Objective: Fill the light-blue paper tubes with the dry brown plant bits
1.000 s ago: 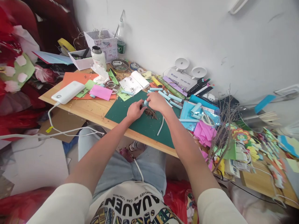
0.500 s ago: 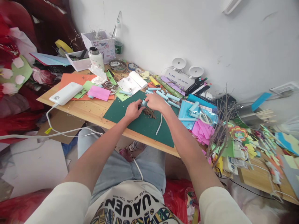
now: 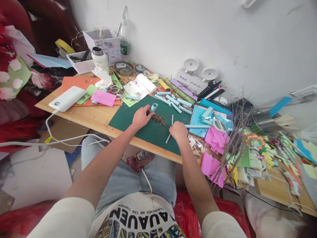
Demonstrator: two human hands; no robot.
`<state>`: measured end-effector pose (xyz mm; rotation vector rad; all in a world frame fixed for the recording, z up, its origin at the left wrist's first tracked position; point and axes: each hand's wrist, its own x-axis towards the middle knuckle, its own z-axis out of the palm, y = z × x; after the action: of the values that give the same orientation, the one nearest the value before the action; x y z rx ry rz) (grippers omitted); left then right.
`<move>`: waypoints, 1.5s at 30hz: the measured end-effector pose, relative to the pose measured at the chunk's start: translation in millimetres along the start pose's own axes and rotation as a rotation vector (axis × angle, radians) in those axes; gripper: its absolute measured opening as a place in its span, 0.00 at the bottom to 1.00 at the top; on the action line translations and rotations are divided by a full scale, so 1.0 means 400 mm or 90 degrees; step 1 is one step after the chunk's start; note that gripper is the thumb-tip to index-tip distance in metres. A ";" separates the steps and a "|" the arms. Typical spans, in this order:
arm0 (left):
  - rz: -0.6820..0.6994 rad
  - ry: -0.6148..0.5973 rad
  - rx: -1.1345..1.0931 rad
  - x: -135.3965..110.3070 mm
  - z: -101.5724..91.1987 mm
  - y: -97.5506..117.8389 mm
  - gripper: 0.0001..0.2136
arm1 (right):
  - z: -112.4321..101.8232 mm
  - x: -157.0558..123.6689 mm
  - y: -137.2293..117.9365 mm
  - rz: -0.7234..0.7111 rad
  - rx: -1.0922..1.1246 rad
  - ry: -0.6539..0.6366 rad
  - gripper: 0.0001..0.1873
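My left hand (image 3: 142, 117) is closed on a short light-blue paper tube (image 3: 154, 107), held upright with its open end up. A small heap of dry brown plant bits (image 3: 158, 119) lies on the green cutting mat (image 3: 131, 115) just right of the tube. My right hand (image 3: 178, 131) has its fingers curled over the middle of a thin whitish stick (image 3: 168, 137) on the mat. Both ends of the stick show past the fingers; the fingertips are partly hidden.
Several blue paper tubes (image 3: 175, 107) lie at the mat's back right. Blue plastic packaging (image 3: 196, 114), pink paper (image 3: 215, 140) and dry twigs (image 3: 234, 142) are to the right. At the left are a white power bank (image 3: 66, 98), pink paper sheet (image 3: 103, 98) and an open bottle (image 3: 100, 61).
My right hand has left the blue tube and moved right and toward me, onto the whitish stick. The left hand keeps the tube in nearly the same place.
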<state>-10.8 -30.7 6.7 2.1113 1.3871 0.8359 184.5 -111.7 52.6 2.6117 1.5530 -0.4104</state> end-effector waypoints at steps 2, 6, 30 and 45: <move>-0.004 -0.003 0.003 0.000 0.000 0.001 0.09 | -0.008 -0.001 0.013 0.011 0.011 0.000 0.09; -0.003 -0.006 0.005 -0.001 0.002 0.000 0.09 | -0.085 0.008 0.016 -0.098 0.241 0.112 0.09; 0.017 0.014 -0.010 -0.003 0.016 -0.007 0.09 | -0.129 0.037 -0.206 -0.428 0.691 0.258 0.11; 0.002 0.013 -0.026 -0.001 0.014 -0.006 0.09 | -0.127 0.052 -0.209 -0.438 0.651 0.247 0.14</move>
<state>-8.3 -30.4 1.0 2.0797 1.3663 0.8807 130.8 -43.3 101.8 2.7381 3.0359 -1.0103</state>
